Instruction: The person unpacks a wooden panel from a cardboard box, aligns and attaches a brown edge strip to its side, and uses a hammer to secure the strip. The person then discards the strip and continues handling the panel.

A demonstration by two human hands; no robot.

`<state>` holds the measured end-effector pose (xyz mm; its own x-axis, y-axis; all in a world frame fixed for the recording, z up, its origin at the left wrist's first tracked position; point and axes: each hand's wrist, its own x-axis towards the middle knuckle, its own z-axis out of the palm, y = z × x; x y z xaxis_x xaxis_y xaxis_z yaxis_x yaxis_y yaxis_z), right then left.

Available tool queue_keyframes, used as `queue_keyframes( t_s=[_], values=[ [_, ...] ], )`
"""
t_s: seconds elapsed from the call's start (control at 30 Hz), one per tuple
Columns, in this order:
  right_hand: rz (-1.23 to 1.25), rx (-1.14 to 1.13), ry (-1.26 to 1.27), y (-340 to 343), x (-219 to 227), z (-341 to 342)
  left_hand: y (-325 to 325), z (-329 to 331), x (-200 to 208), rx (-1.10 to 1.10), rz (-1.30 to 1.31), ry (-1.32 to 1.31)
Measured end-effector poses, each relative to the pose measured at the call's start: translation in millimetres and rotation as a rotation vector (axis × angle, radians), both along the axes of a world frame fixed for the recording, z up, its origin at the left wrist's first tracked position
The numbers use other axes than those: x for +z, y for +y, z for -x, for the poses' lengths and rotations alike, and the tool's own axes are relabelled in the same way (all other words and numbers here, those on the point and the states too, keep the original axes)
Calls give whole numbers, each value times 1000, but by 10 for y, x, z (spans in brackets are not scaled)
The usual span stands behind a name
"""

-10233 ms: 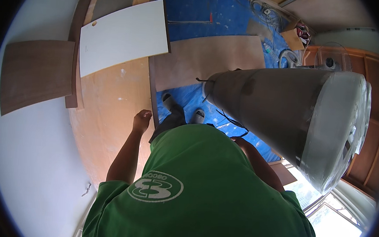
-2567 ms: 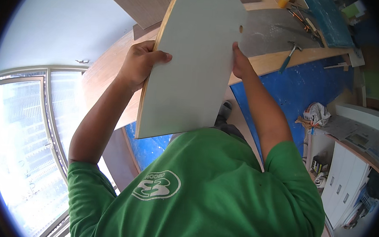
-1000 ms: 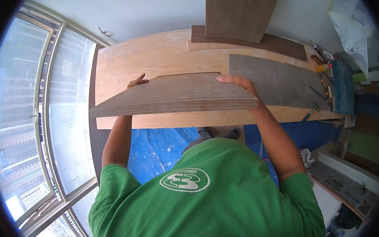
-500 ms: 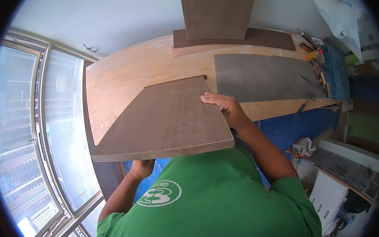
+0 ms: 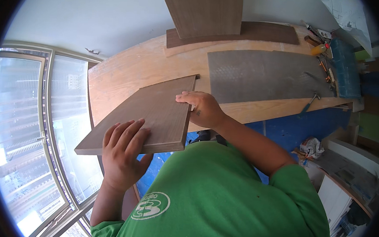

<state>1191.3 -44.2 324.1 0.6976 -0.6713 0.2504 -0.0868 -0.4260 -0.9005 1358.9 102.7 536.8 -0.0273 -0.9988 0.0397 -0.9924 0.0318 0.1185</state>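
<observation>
A brown wood-grain board [image 5: 155,112] lies tilted in front of me, its far end over the workbench and its near edge toward my body. My left hand [image 5: 124,151] is on the near edge, fingers spread over the top face and thumb below the edge. At the right edge, my right hand [image 5: 202,108] grips the board with its fingertips on the upper face; its thumb is hidden. A small dark piece shows at the board's far right corner.
Behind, a tall brown panel [image 5: 204,15] stands by a dark brown plank [image 5: 268,33] on the plywood workbench [image 5: 114,77]. A grey sheet [image 5: 261,77] lies right of the board. A hammer [image 5: 310,103], hand tools and a blue case [image 5: 345,69] occupy the right end. Windows [image 5: 63,124] line the left.
My left hand has come from beneath the board to its near edge, fingers now on top. The board has shifted left and turned somewhat, my right hand staying on its right edge.
</observation>
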Motion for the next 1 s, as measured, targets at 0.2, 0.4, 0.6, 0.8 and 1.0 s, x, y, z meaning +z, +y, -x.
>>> queue_keyframes(
  t_s=[0.2, 0.4, 0.6, 0.8, 1.0],
  values=[
    [94, 250, 127, -220, 35, 141, -276, 105, 76, 90, -201, 79],
    [-312, 212, 426, -674, -653, 1290, -320, 264, 129, 164, -262, 3],
    [-860, -572, 366, -790, -2019, 3098, -169, 157, 39, 352, -37, 166],
    [-955, -844, 527, -654, -2507, 4096, -219, 171, -175, 172, 190, -58],
    [-714, -751, 728, -557, -2574, 4183, -265, 167, -160, 195, 156, -206]
  ],
)
